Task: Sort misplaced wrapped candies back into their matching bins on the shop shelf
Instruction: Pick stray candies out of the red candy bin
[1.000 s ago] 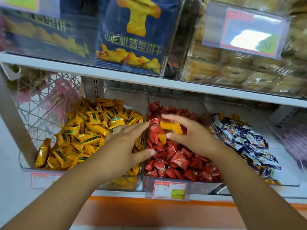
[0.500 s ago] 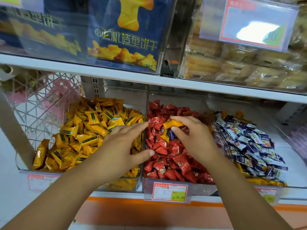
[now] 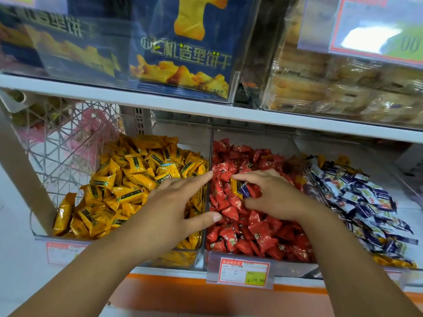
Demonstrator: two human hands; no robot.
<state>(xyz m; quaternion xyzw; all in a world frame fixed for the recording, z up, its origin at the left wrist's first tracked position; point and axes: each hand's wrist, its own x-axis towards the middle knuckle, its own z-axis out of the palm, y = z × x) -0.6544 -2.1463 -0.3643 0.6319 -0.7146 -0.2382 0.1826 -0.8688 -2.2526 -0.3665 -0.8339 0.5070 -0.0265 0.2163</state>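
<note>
right hand (image 3: pixel 277 197) is down in the middle clear plastic bin (image 3: pixel 251 139), right on top of the pile of red wrapped candies (image 3: pixel 258 232). its fingers are curled and it's pinching a yellow foil-wrapped candy (image 3: pixel 235 186) between index finger and thumb. a dark blue wrapped candy (image 3: pixel 244 190) is tucked in just beside it under the same fingers. the yellow one's long axis runs roughly front to back in the bin, far end pointing toward the back of the shelf and leaning a bit left. the blue one is mostly covered, so i can't tell which way it points.

left hand (image 3: pixel 171 202) isn't holding anything. fingers straight and spread, palm down, across the divider between the left clear bin (image 3: pixel 178 138) full of yellow wrapped candies (image 3: pixel 128 179) and the red one. its index tip reaches the red pile and the thumb sticks out over it too.

further right there's a heap of blue-and-white wrapped candies (image 3: pixel 357 202). a red-bordered price tag (image 3: pixel 243 273) hangs on the front of the middle bin, and there's a blue biscuit box (image 3: pixel 183 53) on the shelf above.
</note>
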